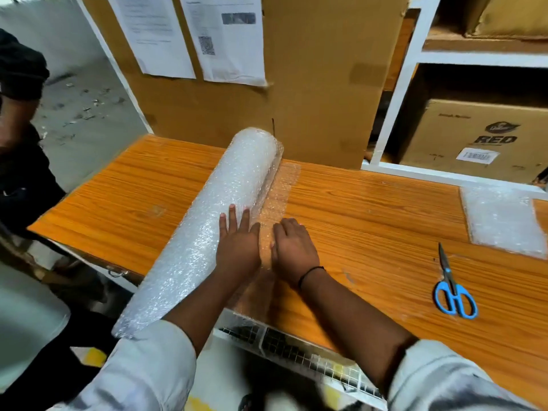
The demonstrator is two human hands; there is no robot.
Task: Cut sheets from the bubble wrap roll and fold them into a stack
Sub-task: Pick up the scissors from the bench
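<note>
Orange wood-grain surface (pixel 370 226) pushed up against a big cardboard panel (pixel 320 84) with printed sheets (pixel 231 40) taped on it, and shelves (pixel 486 58) of boxes off to the right. The bubble wrap roll (pixel 213 221) lies diagonally across the surface, near end hanging past the front edge. Left hand (pixel 237 247) is flat on top of the roll, fingers (pixel 232 215) straight, not gripping anything. Right hand (pixel 292 247) sits just beside it on the loose flap (pixel 281 188) unrolled onto the surface, fingers (pixel 289 225) curled down. Can't tell if they pinch the wrap or just press it. Blue-handled scissors (pixel 453 289) lie closed well off to the right, with a folded stack of wrap (pixel 501 221) just beyond them.
</note>
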